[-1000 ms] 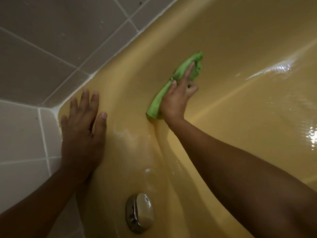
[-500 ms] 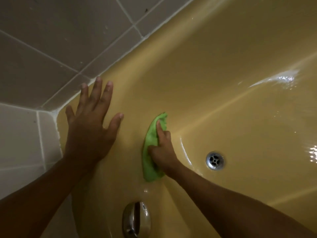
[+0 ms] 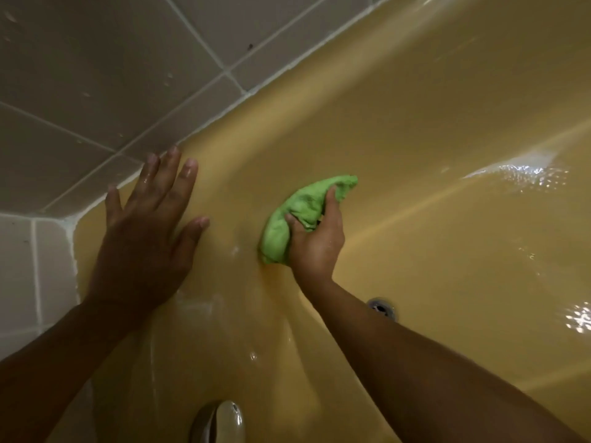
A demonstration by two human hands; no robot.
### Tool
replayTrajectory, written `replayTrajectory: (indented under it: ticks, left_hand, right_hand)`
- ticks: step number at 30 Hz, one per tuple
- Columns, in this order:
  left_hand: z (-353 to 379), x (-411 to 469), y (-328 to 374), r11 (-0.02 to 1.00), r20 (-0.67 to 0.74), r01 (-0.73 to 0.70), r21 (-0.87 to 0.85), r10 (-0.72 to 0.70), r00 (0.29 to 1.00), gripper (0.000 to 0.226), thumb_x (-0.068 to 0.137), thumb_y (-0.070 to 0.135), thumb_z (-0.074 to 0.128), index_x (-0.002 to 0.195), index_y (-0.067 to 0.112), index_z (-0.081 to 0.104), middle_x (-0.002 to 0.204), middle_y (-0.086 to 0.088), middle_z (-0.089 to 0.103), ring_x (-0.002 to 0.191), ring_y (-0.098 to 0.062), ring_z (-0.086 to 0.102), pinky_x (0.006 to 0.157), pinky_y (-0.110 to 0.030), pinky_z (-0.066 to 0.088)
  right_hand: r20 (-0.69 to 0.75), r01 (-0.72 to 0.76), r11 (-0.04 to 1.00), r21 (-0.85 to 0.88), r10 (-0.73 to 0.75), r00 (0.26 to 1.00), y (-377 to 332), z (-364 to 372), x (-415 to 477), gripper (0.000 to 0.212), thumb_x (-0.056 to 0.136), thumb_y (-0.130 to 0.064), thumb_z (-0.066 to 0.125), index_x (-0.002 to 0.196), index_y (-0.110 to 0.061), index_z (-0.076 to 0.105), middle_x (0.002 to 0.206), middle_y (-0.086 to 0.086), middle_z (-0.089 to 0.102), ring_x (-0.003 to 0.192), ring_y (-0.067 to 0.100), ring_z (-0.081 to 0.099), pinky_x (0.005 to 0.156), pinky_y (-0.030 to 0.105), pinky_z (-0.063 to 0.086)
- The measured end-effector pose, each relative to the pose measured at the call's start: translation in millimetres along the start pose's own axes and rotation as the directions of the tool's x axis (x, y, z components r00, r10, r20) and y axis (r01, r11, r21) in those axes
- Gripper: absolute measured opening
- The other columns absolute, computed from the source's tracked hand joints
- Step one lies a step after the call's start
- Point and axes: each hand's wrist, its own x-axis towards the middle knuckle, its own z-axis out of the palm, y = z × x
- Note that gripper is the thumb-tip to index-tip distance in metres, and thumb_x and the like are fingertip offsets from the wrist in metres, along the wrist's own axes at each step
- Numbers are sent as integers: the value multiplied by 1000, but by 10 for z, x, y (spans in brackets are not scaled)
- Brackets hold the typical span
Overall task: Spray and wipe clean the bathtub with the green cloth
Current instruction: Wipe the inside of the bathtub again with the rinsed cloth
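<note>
Head view: a green cloth (image 3: 297, 212) lay against the yellow bathtub (image 3: 415, 139) wall.
The right hand (image 3: 316, 247) gripped it, bunched; the left hand (image 3: 144, 244) lay spread flat, left of it.

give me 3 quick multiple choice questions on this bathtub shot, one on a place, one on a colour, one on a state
1. Where does the left hand rest?
A. on the tub wall by the tiles
B. on a shelf
C. on a bucket

2. What colour is the tub?
A. white
B. yellow
C. blue

3. What is the right hand doing?
A. lying flat and empty
B. gripping the cloth
C. holding a spray bottle

Answers:
1 A, its palm and spread fingers lie flat on the wall near the tiled corner.
2 B, the whole basin shows yellow.
3 B, its thumb and fingers curl round the green cloth, which is against the tub wall.
</note>
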Motion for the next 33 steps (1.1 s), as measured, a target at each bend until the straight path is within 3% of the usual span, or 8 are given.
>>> replayTrajectory:
  ticks: [7, 10, 14, 20, 22, 25, 29, 33]
  left_hand:
    - [24, 10, -17, 999, -69, -15, -35, 12, 998, 71, 99, 44, 48, 163, 23, 26, 172, -2, 19, 159, -21, 15, 117, -70, 22]
    - [43, 20, -34, 999, -88, -27, -40, 23, 996, 71, 98, 46, 48, 163, 24, 27, 171, -2, 21, 158, -20, 17, 116, -68, 23]
    - [44, 32, -23, 998, -65, -8, -54, 4, 998, 73, 97, 48, 46, 163, 25, 26, 171, -1, 20, 159, -20, 16, 117, -68, 20]
    - [21, 42, 15, 997, -47, 25, -73, -28, 999, 75, 96, 51, 42, 164, 27, 23, 172, 3, 16, 158, -16, 11, 117, -69, 17]
    - [25, 38, 16, 997, -46, 26, -69, -29, 999, 75, 96, 52, 42, 164, 28, 21, 171, 5, 15, 158, -14, 9, 117, -70, 17]
    - [38, 38, 12, 997, -44, 33, -69, -36, 998, 76, 96, 52, 43, 164, 28, 20, 172, 7, 13, 159, -14, 9, 118, -69, 16]
    - [35, 35, 31, 996, -44, 40, -74, -43, 998, 75, 96, 50, 44, 164, 28, 22, 172, 3, 16, 159, -17, 11, 118, -70, 16]
    - [23, 46, 22, 995, -26, 52, -86, -55, 998, 76, 96, 52, 43, 164, 29, 20, 172, 5, 14, 159, -15, 9, 119, -69, 14]
  right_hand:
    - [25, -390, 849, -357, 426, 905, 543, -341, 347, 95, 94, -25, 71, 163, -33, 6, 127, 26, 58, 117, 41, 60, 100, 38, 46]
    - [-66, -594, 778, -204, 595, 801, 717, -454, 414, 85, 82, -15, 83, 151, -10, 33, 122, 18, 61, 110, 36, 64, 95, 42, 54]
    - [40, -829, 522, 199, 841, 539, 826, -767, 309, 19, 78, 5, 78, 84, -3, 62, 80, 11, 66, 63, 23, 62, 52, 32, 48]
    - [-41, -233, 899, -370, 235, 971, 881, -1196, 119, 35, 90, -13, 61, 123, -6, 67, 118, 12, 59, 106, 26, 60, 97, 37, 51]
    - [28, -97, 934, -345, 114, 993, 827, -1247, 117, 39, 96, -11, 61, 135, -6, 62, 129, 8, 53, 117, 22, 52, 108, 36, 42]
    - [138, -306, 950, -65, 313, 940, 747, -1232, 141, 36, 98, -15, 58, 134, -17, 65, 134, 2, 60, 120, 20, 57, 108, 40, 47]
    - [373, -690, 554, 466, 585, 720, 719, -1224, 255, 33, 95, -21, 55, 122, -12, 71, 111, 12, 75, 107, 34, 69, 102, 55, 52]
    - [465, -708, 170, 685, 646, 605, 816, -1162, 323, 28, 85, -17, 54, 93, -8, 79, 104, 15, 74, 101, 33, 68, 106, 47, 48]
